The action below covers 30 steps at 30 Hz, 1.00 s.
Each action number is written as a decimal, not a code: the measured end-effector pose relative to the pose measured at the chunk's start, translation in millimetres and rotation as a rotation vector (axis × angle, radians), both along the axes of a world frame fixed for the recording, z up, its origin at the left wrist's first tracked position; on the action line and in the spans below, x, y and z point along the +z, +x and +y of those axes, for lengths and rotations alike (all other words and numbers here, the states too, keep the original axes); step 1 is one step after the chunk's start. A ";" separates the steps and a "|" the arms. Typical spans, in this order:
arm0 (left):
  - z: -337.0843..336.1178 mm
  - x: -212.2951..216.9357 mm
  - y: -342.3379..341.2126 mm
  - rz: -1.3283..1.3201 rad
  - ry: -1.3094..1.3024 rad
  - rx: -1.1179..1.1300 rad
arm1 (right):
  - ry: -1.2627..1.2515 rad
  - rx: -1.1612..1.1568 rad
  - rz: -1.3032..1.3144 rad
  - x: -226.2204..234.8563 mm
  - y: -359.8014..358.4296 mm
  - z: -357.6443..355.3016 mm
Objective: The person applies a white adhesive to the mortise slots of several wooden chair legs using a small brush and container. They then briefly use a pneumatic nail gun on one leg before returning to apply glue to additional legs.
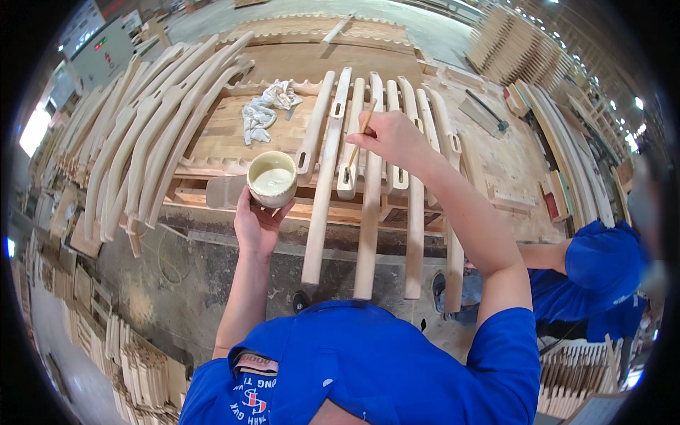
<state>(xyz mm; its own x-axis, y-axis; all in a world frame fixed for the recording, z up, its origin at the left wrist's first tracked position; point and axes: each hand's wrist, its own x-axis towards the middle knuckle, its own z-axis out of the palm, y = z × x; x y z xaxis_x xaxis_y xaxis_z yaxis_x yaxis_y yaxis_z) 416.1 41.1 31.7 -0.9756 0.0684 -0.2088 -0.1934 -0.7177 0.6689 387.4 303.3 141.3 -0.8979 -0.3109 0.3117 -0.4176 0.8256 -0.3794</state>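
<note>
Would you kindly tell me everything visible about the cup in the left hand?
The cup is round, pale yellowish and open-topped, its material hard to tell. Creamy white liquid partly fills it. The left hand holds it mouth up, near the front edge of the wooden bench.

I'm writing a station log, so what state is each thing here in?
Left hand: closed around the cup
Cup: open-topped, partly filled
Liquid: pale, inside the cup
Right hand: pinching the thin stick
Thin stick: slanted, lower end at a slotted piece
Slotted wooden pieces: laid side by side
Cloth: crumpled
Curved wooden pieces: piled together
</note>
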 end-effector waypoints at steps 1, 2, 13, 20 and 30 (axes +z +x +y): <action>-4.5 2.0 -5.5 0.022 -0.007 -0.032 | 0.032 0.026 0.000 1.3 -1.4 -1.7; -9.3 3.7 -12.1 0.044 -0.014 -0.064 | 0.065 0.053 0.000 3.6 -2.2 -2.2; -38.5 -5.7 -74.5 0.048 -0.056 -0.265 | -0.279 0.003 0.002 44.1 25.3 -69.3; -15.6 2.6 -88.4 0.113 -0.047 -0.344 | -0.689 -0.188 0.075 10.8 -5.7 -83.0; -1.8 15.3 -116.2 0.069 0.005 -0.319 | -1.724 -0.134 -0.378 -49.9 -44.2 -28.8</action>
